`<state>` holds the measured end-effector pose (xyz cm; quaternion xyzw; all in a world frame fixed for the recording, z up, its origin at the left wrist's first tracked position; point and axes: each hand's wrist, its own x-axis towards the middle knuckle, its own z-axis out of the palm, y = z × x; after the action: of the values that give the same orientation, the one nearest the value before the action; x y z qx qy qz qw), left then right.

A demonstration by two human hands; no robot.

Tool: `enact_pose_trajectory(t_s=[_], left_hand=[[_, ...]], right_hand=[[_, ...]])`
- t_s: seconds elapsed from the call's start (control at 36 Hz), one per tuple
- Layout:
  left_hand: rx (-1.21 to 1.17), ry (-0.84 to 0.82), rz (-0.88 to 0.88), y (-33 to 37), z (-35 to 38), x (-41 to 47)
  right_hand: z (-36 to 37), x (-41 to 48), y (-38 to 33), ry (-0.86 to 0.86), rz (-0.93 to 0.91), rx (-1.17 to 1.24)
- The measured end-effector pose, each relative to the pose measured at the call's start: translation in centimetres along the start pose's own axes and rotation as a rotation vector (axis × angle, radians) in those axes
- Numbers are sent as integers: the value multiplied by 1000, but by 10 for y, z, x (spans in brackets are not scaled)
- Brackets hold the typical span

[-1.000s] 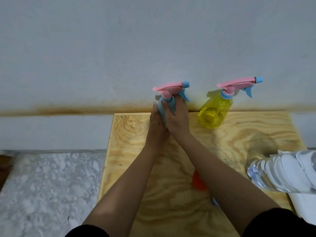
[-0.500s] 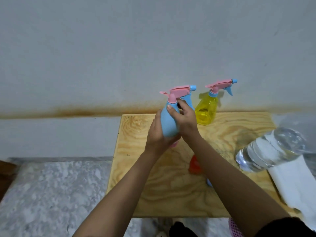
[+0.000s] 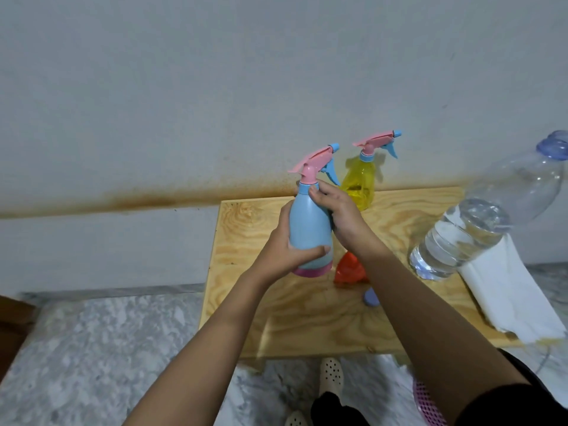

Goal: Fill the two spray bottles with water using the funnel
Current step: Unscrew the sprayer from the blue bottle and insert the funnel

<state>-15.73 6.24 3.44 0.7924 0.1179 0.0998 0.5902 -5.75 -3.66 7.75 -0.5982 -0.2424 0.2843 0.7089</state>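
The blue spray bottle (image 3: 309,224), with a pink trigger head, is held up above the wooden board (image 3: 304,321). My left hand (image 3: 284,252) grips its lower body. My right hand (image 3: 341,216) holds its upper part, fingers at the neck collar. The yellow spray bottle (image 3: 359,182) stands at the board's far edge by the wall. A red funnel (image 3: 349,269) lies on the board behind my right forearm, partly hidden. A large clear water bottle (image 3: 479,224), partly filled, stands on the right.
A small blue cap (image 3: 370,297) lies on the board near the funnel. White folded cloth (image 3: 507,290) covers the board's right side. A stained wall rises behind the board. Marble floor, my shoes (image 3: 330,375) and a pink perforated thing (image 3: 428,404) lie below.
Both hands have lifted the blue spray bottle off the board's far edge and brought it nearer. The view has shifted, showing more floor and the water bottle upright.
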Motion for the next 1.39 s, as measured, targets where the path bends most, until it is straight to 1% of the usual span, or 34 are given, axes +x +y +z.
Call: enact_pose_trajectory(t_s=[0.06,0.11,0.14,0.19,0.25,0.28,0.31,0.36,0.44,0.5,0.56,0.61,0.67,0.69,0.75,0.78,0.83,0.86,0.97,1.0,1.06,1.14,1.19,1.31,1.39], left_hand=[[-21,18,-4,2,3,-4],[-34,45,-14,3,6,-8],[-37,62,-18,4,7,-9],[-28,100,-15,7,9,-11],[-9,134,-15,10,10,-11],[-5,146,-15,11,10,-11],[-1,156,-13,12,10,-11],[14,181,1,13,10,-13],[47,196,34,13,9,-15],[70,185,38,15,9,-13],[73,175,28,16,9,-10],[71,164,18,16,10,-9],[71,151,11,14,10,-8],[73,147,13,14,9,-9],[83,145,14,12,7,-9],[88,143,15,12,6,-10],[95,136,13,10,4,-11],[99,132,9,8,3,-11],[142,115,1,7,2,-10],[152,109,6,7,2,-11],[163,100,11,8,1,-11],[184,107,6,6,-2,-12],[201,103,11,5,-5,-11],[193,75,21,5,-4,-10],[171,87,26,4,-3,-11]], right_hand=[[-1,0,-2,-20,60,31],[1,-1,-5,8,89,-41],[4,-1,-6,51,81,-106],[12,0,-7,193,11,-227],[17,3,-6,343,-56,-283],[18,3,-7,391,-78,-303],[19,3,-8,403,-88,-314],[17,1,-13,317,-70,-294],[11,-5,-22,109,19,-227],[7,-4,-22,69,55,-211],[9,-2,-20,146,46,-253],[13,0,-17,286,21,-290],[16,0,-15,361,0,-256],[15,-1,-15,345,3,-203],[14,-2,-12,232,24,-83],[12,-3,-11,166,33,-55],[10,-1,-8,117,49,-32],[10,0,-7,137,57,-24],[15,2,-10,333,31,-10],[15,2,-11,357,25,-7],[13,3,-11,338,33,-22],[10,3,-14,222,49,-10],[10,3,-15,182,35,-38],[16,8,-13,274,8,-146],[17,10,-12,296,24,-119]])
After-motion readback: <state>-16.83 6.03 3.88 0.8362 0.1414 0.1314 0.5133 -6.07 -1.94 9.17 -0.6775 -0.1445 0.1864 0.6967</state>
